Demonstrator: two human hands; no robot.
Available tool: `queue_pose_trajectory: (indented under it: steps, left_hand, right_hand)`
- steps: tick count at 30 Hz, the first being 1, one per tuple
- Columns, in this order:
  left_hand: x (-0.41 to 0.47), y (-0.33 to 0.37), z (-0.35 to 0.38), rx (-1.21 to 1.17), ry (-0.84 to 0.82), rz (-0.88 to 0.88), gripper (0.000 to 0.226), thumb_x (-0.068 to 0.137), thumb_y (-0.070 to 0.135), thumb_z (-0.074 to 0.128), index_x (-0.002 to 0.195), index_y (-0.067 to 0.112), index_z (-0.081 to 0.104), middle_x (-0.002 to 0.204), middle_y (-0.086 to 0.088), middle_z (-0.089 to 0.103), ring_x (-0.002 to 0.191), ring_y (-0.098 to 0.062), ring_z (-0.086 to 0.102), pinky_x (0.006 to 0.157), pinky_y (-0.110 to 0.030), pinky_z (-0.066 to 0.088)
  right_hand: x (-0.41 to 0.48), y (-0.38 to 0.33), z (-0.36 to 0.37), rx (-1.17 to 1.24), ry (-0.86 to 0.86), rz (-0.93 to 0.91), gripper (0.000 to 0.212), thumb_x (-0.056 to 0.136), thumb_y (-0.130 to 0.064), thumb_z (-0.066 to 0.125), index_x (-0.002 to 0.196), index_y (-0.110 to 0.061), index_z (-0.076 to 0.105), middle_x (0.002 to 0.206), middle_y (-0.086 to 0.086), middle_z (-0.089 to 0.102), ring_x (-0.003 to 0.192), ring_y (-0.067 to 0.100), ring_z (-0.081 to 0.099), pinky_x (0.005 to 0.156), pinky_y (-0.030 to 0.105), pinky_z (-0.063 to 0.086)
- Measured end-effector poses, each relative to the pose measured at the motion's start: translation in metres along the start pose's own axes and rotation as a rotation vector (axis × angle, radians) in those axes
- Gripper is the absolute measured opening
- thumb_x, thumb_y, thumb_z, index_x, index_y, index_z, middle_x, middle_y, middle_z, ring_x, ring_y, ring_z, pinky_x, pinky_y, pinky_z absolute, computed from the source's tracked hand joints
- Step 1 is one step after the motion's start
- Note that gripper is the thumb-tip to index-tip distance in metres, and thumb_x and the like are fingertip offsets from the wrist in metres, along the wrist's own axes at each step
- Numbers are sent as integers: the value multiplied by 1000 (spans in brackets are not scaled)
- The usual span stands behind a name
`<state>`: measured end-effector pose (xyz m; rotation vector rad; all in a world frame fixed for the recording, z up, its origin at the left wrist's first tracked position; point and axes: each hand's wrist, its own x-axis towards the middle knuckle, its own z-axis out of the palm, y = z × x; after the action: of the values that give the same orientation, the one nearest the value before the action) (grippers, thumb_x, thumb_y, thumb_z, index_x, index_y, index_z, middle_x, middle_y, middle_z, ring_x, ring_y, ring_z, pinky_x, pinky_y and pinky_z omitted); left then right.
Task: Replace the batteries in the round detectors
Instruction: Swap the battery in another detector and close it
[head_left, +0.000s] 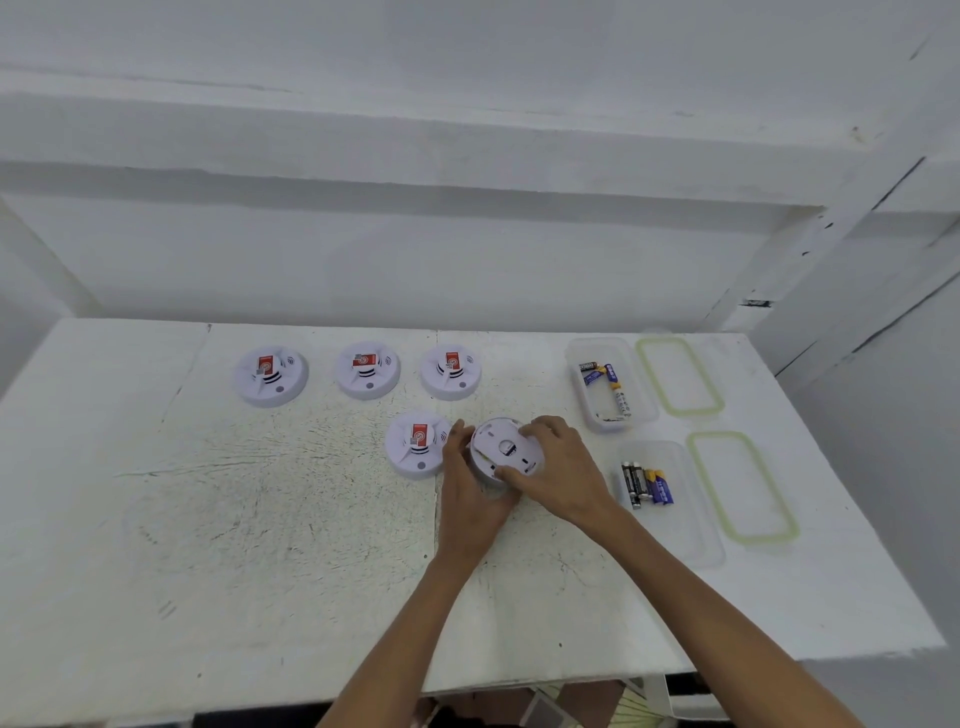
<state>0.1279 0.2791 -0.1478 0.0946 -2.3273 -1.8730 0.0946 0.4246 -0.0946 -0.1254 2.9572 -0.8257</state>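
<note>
A white round detector (503, 448) is held back side up just above the table. My left hand (470, 493) grips its left and lower rim from underneath. My right hand (556, 473) grips its right side, fingers curled over the back plate. Another detector (415, 451) lies face up right beside my left fingers. Three more detectors (270, 375), (368, 370), (451, 372) lie face up in a row behind, each with a red sticker. Several batteries (647, 484) lie in a clear box to the right, and more batteries (608, 384) in the far box.
The near clear box (691, 525) and the far clear box (592, 415) stand at the right, each with its green-rimmed lid (740, 488), (678, 375) beside it. The white table (260, 519) has a front edge close to me and walls behind and right.
</note>
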Motion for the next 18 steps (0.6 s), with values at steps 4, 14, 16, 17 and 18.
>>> queue_pose_trajectory:
  steps: [4, 14, 16, 17, 18]
  left_hand:
    - [-1, 0, 0, 3, 6, -6, 99, 77, 20, 91, 154, 10, 29, 148, -2, 48, 137, -7, 50, 105, -15, 46]
    - [-2, 5, -2, 67, 2, 7, 89, 75, 27, 93, 146, 13, 40, 139, 6, 48, 127, 10, 46, 96, -5, 43]
    - [-2, 4, -2, 88, 8, 25, 85, 75, 29, 92, 142, 13, 43, 140, 5, 48, 128, 3, 47, 98, -9, 45]
    - [-2, 4, -2, 92, 8, 33, 82, 75, 29, 92, 140, 14, 44, 142, 5, 47, 129, -1, 48, 98, -10, 46]
    - [-2, 4, -2, 92, 6, 38, 79, 75, 31, 91, 137, 15, 45, 143, 5, 46, 130, -6, 48, 98, -9, 46]
  right_hand:
    - [1, 3, -1, 15, -24, -11, 75, 76, -63, 73, 139, -27, 56, 138, -3, 47, 124, 19, 44, 92, 33, 49]
    - [3, 11, -2, 161, -46, 38, 78, 68, -64, 77, 136, -29, 61, 130, -3, 57, 118, 18, 55, 100, 37, 48]
    - [2, 12, -3, 197, -47, 33, 75, 71, -55, 82, 137, -27, 59, 131, -2, 59, 116, 16, 57, 99, 36, 49]
    - [0, 13, -3, 223, -39, 41, 75, 70, -55, 83, 135, -27, 59, 130, -4, 60, 115, 15, 59, 96, 35, 51]
    - [-3, 13, -3, 255, -26, 56, 75, 68, -57, 83, 133, -28, 58, 128, -7, 62, 112, 12, 60, 92, 34, 54]
